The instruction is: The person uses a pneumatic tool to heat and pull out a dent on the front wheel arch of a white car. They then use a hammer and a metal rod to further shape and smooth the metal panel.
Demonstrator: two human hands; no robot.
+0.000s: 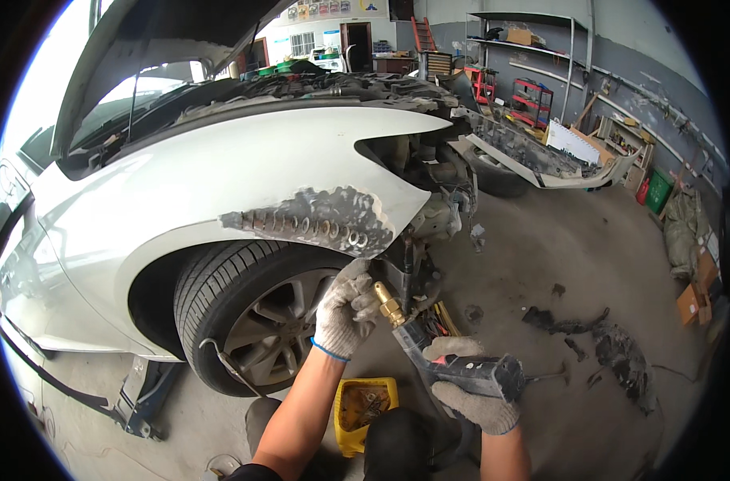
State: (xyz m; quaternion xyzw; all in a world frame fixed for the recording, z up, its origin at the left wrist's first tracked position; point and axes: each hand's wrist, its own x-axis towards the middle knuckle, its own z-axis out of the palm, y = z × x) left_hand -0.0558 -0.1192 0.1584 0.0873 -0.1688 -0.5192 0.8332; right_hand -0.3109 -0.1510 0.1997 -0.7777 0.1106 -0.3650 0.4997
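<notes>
A white car fender (244,168) has a ground-down grey patch (333,207) above the wheel arch. Along its lower part runs a row of several small metal rings (309,226), standing out from the metal. My left hand (345,313), in a knitted glove, is just below the fender's lower edge. Its fingers are curled together; what they hold, if anything, cannot be made out. My right hand (479,407), gloved too, is wrapped round the grip of a black dent-puller welding gun (469,373). Its brass tip (389,303) points up beside my left fingers, apart from the fender.
The front wheel (260,321) stands behind my left arm. Between my knees is a yellow container (367,409) with small metal pieces. Broken black plastic (621,361) lies on the floor at right. A removed bumper (541,164) and shelving (533,52) are farther back.
</notes>
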